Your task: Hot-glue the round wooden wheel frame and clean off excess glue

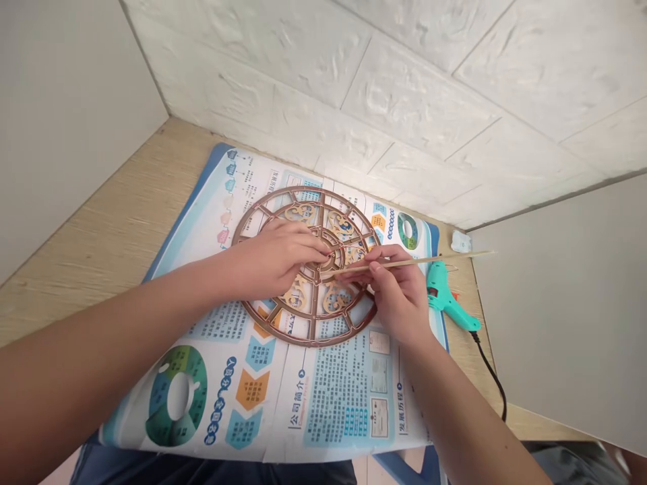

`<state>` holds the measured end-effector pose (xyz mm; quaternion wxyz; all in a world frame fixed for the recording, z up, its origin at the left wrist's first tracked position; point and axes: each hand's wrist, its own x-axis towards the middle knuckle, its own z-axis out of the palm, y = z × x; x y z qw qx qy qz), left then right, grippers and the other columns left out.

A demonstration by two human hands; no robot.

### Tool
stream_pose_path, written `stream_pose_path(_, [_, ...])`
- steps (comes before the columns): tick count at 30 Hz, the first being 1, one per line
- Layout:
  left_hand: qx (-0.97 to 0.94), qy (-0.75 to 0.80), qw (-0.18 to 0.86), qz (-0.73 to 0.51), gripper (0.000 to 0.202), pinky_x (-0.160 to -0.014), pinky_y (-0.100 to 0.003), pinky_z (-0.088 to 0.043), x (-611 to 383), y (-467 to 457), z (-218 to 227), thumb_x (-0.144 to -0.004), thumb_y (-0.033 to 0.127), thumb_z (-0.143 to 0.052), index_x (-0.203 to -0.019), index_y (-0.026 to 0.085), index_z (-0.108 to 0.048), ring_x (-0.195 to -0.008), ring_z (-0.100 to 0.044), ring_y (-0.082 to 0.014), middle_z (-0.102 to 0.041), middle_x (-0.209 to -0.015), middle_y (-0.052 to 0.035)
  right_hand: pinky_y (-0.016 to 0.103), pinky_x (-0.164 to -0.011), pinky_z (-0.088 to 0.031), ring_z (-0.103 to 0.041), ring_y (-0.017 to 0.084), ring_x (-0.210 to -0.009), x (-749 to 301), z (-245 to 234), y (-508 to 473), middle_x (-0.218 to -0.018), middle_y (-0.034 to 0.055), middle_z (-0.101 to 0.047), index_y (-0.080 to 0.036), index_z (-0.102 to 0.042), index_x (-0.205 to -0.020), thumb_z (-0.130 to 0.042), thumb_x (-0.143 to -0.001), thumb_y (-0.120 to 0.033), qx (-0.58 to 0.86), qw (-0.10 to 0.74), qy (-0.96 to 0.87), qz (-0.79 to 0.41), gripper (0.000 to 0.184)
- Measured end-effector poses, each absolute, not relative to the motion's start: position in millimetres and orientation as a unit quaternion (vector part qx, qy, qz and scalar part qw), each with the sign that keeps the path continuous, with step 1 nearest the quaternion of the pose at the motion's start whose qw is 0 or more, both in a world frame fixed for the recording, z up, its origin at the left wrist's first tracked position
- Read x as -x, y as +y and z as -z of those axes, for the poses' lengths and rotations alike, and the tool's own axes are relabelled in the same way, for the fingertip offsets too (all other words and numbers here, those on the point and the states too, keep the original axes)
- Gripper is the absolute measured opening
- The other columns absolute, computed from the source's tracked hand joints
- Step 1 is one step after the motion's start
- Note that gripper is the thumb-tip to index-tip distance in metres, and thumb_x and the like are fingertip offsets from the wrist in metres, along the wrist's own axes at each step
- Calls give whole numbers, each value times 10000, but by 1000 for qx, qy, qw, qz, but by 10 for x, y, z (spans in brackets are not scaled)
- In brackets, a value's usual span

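A round brown openwork wooden panel (pixel 313 330) with lighter scroll-shaped inlays lies flat on a printed paper sheet (pixel 283 431). My left hand (pixel 283 256) rests on its left and middle part, fingertips touching near the centre ring; whether they pinch anything there is hidden. In my right hand (pixel 399 289) a thin wooden stick (pixel 429 260) is gripped between thumb and fingers. The stick lies nearly level, its left tip at the panel's centre ring and its other end reaching past the paper's right edge.
A teal glue gun (pixel 449 300) with a black cord (pixel 498 377) lies to the right of the paper. Behind it sits a small whitish translucent object (pixel 461 241). A white brick-pattern wall (pixel 323 87) stands at the back, with pale panels (pixel 566 289) at either side.
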<state>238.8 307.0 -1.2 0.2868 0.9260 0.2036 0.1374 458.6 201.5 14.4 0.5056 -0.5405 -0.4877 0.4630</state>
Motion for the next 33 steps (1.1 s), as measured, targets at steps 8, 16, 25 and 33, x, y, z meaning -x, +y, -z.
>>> stream_pose_path(8, [-925,197,288,-151,493,-1164,-490,-321,-2399,3072,35,-902,53,-408,-1233,226,-730,-1310,-521,-251,-680,-1391,-13,409,-807,-696,-810,213,-820,-4566,-147,2014,-839,3,-796,-278,-564,-990,-620,-999,-346,544,503,-497,-451,89])
stream_pose_path(16, [-926,199,285,-146,486,-1165,-489,-316,-2399,3074,23,-902,59,-411,-1226,232,-730,-1320,-523,-254,-684,-1384,-18,404,-802,-687,-795,196,-813,-4544,-176,2004,-846,6,-768,-266,-557,-1002,-609,-1009,-366,545,494,-526,-427,113])
stream_pose_path(25, [-926,202,286,-140,498,-1168,-494,-315,-2402,3071,11,-900,60,-405,-1252,221,-719,-1333,-522,-257,-682,-1386,-30,369,-749,-675,-785,194,-830,-4508,-199,2015,-859,22,-747,-251,-577,-975,-611,-1016,-382,548,477,-565,-391,142])
stream_pose_path(33, [-926,199,285,-148,489,-1164,-485,-313,-2401,3075,28,-896,57,-414,-1225,232,-731,-1322,-531,-250,-688,-1379,-28,413,-743,-690,-801,219,-781,-4526,-183,2020,-831,14,-771,-274,-508,-987,-605,-1002,-432,547,497,-537,-406,186])
